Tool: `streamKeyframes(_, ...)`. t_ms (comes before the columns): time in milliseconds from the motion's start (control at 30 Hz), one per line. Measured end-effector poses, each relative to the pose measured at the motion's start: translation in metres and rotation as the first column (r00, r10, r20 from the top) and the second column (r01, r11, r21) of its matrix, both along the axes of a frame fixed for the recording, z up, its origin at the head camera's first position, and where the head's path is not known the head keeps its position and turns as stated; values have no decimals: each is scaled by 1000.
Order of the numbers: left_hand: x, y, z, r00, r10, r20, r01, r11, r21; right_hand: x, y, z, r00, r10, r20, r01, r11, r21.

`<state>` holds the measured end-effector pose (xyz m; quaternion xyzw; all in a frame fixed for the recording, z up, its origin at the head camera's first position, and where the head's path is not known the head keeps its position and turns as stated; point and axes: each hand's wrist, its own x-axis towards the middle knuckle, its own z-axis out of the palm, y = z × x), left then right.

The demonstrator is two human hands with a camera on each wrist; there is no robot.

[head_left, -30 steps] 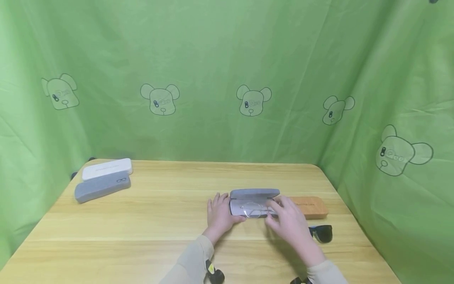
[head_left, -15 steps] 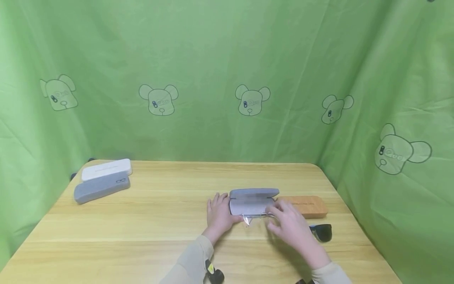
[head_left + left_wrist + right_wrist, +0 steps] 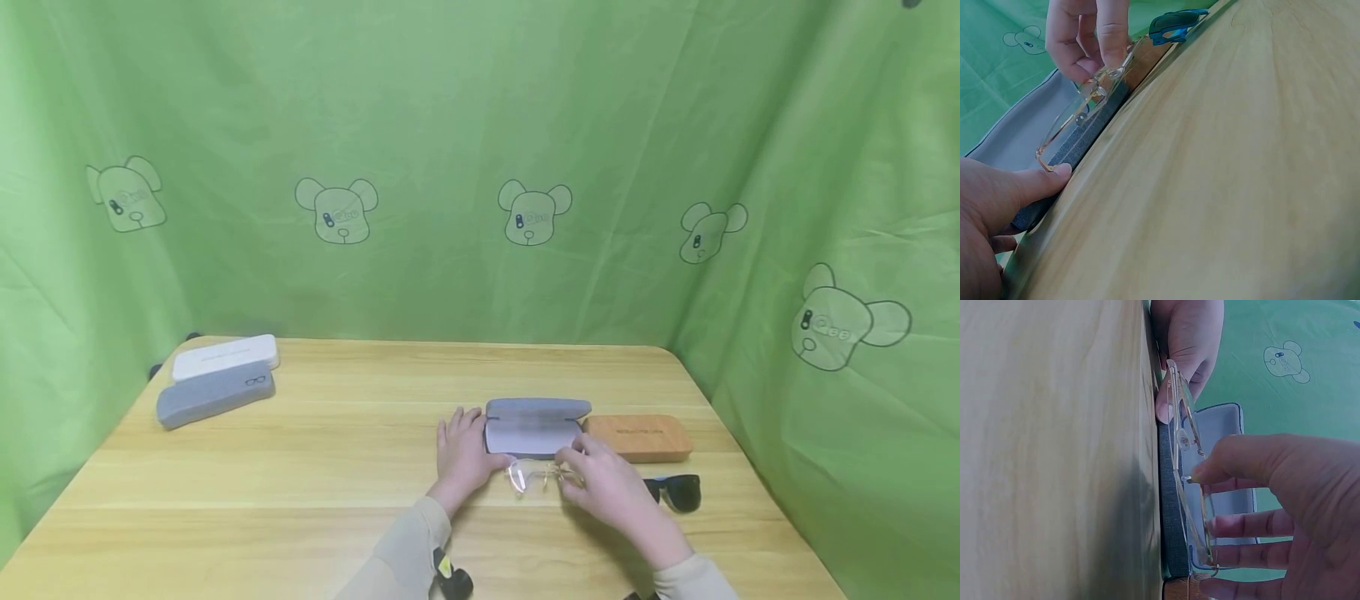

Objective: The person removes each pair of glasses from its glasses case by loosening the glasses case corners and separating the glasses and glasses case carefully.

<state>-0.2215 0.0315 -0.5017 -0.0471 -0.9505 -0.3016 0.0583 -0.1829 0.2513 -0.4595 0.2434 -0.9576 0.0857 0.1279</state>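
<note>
A grey glasses case (image 3: 532,437) lies open, its lid (image 3: 537,407) raised at the back and its pale lining bare. At its left end my left hand (image 3: 460,454) holds it, the thumb (image 3: 1047,181) along the front edge. My right hand (image 3: 606,485) pinches a pair of thin gold-rimmed eyeglasses (image 3: 519,476) just in front of the case. Clear lenses and folded temples show in the right wrist view, where the eyeglasses (image 3: 1184,440) overlap the case's front wall (image 3: 1172,506).
An orange-brown wood-look case (image 3: 647,438) lies shut against the grey one's right side. Dark sunglasses (image 3: 681,493) rest beside my right wrist. Far left, a white case (image 3: 225,357) and a second grey case (image 3: 217,396) lie together. Green curtain (image 3: 420,275) surrounds the wooden table (image 3: 337,467).
My right hand has lifted the eyeglasses out of the open case and brought them forward over its front edge. My left hand stays at the case's left end.
</note>
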Motion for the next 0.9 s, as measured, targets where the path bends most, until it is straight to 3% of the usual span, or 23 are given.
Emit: streamKeyframes(900, 0, 0, -1, 1000, -7, -8, 7, 999, 39, 2, -2, -2, 999, 5, 48, -5, 1000, 17)
